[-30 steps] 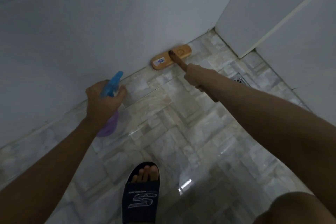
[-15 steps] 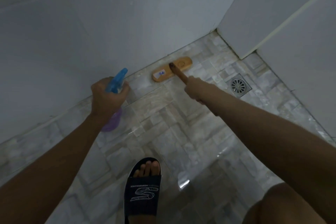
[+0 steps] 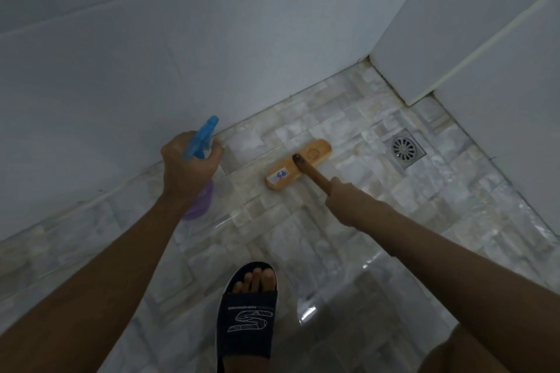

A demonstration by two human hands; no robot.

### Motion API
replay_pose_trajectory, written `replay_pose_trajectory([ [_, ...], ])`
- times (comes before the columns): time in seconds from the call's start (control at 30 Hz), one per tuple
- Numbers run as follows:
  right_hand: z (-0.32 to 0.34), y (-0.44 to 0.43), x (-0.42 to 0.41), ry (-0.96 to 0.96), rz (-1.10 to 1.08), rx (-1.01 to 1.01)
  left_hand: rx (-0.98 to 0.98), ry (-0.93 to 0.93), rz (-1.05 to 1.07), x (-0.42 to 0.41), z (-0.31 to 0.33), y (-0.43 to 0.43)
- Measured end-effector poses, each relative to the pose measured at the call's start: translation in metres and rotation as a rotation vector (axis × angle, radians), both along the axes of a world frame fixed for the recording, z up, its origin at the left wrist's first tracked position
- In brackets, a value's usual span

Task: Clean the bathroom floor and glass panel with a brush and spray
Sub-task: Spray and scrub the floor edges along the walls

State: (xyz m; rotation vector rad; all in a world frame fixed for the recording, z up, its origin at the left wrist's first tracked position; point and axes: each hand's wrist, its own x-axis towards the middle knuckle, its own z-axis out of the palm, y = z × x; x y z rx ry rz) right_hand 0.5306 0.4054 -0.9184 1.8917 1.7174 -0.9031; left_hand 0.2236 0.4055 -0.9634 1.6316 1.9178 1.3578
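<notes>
A wooden brush head (image 3: 298, 168) with a white label lies flat on the wet tiled floor (image 3: 348, 239), a short way out from the left wall. My right hand (image 3: 348, 195) grips its wooden handle (image 3: 312, 171) from behind. To the left, my left hand (image 3: 188, 163) holds a spray bottle (image 3: 201, 138) with a blue trigger head and purple body; the nozzle points up toward the wall. The bottle's body is mostly hidden behind my hand.
A round metal floor drain (image 3: 404, 149) sits right of the brush near the corner. Grey tiled walls (image 3: 181, 54) close in on the left and right, with a step in the right wall (image 3: 421, 97). My foot in a dark slide sandal (image 3: 248, 324) stands below the brush.
The brush has been pulled back from the base of the wall toward me, and now sits out on the floor tiles. My left hand still holds the spray bottle in about the same place.
</notes>
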Motion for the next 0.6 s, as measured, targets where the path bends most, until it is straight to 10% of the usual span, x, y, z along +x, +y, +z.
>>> replay_pose_trajectory([
  [0.3,0.02,0.081,-0.1,0.032,0.09,0.09,-0.046,-0.001,-0.018,-0.003,0.006,0.003],
  [0.6,0.006,-0.016,-0.038,0.181,-0.022,-0.069,-0.258,-0.068,-0.085,0.009,0.007,-0.056],
])
